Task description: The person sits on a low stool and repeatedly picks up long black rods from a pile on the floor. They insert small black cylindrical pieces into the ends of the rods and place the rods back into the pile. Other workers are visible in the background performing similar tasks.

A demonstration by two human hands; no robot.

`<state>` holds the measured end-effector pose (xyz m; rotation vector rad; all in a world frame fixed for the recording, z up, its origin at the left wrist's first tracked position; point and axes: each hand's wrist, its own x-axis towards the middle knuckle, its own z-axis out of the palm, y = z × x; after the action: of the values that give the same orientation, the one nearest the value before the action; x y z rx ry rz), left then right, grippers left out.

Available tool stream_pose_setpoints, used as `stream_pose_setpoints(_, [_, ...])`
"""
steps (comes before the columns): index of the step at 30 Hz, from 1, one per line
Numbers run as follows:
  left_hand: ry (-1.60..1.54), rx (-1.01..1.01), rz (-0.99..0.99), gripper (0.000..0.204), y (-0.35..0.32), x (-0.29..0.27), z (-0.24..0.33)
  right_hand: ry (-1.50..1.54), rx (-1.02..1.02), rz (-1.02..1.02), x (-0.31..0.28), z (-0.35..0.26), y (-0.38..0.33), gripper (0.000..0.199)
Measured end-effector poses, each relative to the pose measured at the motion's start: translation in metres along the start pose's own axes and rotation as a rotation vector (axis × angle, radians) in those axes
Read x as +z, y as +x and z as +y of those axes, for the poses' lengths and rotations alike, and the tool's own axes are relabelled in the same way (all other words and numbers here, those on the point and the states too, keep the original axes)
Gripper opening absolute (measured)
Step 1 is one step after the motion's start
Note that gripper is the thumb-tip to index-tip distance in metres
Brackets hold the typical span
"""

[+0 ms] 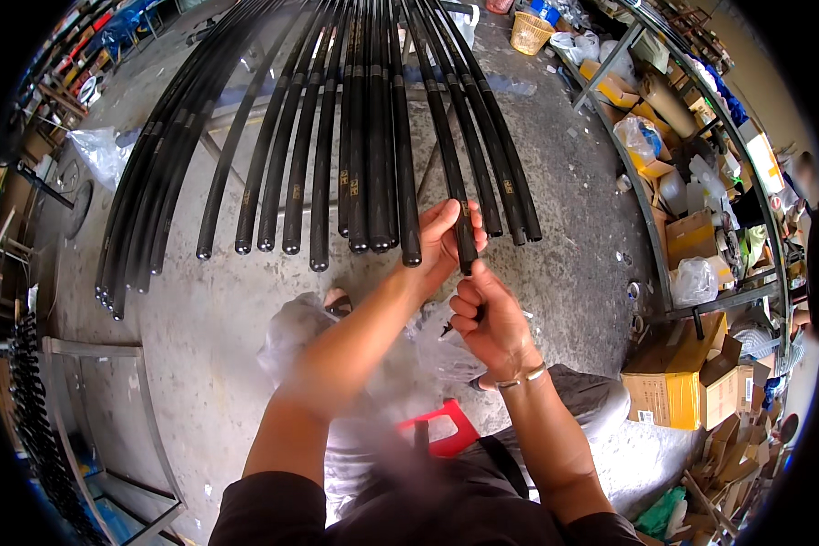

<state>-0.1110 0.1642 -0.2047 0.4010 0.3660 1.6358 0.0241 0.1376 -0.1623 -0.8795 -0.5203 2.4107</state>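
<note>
A row of long black fishing rods (355, 164) lies side by side in front of me, butt ends toward me, several with gold marks. My left hand (441, 244) is closed round one fishing rod (453, 173) on the right of the row, close to its butt end. Just below, my right hand (493, 320) is closed, its thumb and forefinger at the tip of that butt. A small black piece (480, 313) shows among its curled fingers; its kind cannot be made out.
A metal shelf (651, 214) packed with boxes and bags stands on the right, above an open cardboard box (669, 387). A metal frame (100, 348) is at lower left. A red plastic stool (453, 428) is beneath me. A wicker basket (530, 35) stands farther back.
</note>
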Motion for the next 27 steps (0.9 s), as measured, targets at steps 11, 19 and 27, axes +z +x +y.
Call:
stream_pose_setpoints(11, [0.002, -0.022, 0.013, 0.028, -0.002, 0.003, 0.002, 0.009, 0.054, -0.03, 0.004, -0.002, -0.001, 0.042])
stream_pose_setpoints(19, [0.0, -0.021, 0.012, 0.028, -0.001, -0.002, 0.0, 0.06, 0.083, -0.039, 0.011, -0.004, -0.006, 0.04])
stream_pose_setpoints(27, [-0.014, -0.021, 0.006, 0.028, 0.0, -0.002, -0.001, 0.023, 0.045, -0.008, 0.016, -0.001, -0.008, 0.041])
